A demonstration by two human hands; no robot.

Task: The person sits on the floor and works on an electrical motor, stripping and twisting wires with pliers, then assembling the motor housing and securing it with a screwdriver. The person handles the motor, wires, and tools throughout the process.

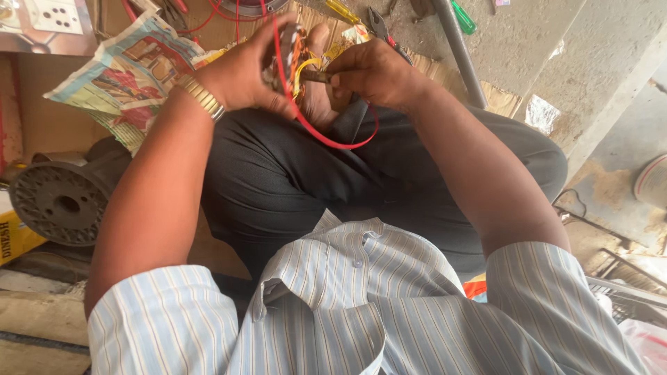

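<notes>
I sit cross-legged on the floor in dark trousers and a striped shirt. My left hand [244, 69], with a gold watch band at the wrist, is closed around a small wound part [286, 52] with orange, yellow and red wires. A red wire [326, 139] loops down from it over my lap. My right hand [372, 69] pinches a small dark piece [316, 76] against the yellow wire, right beside the left hand. What lies under the fingers is hidden.
A crumpled printed newspaper [128, 73] lies at the left. A dark round motor housing [62, 201] sits below it. Pliers [381, 24], a yellow screwdriver [342, 10], a green screwdriver [463, 19] and a grey pipe [458, 52] lie ahead. A switch board [48, 21] is top left.
</notes>
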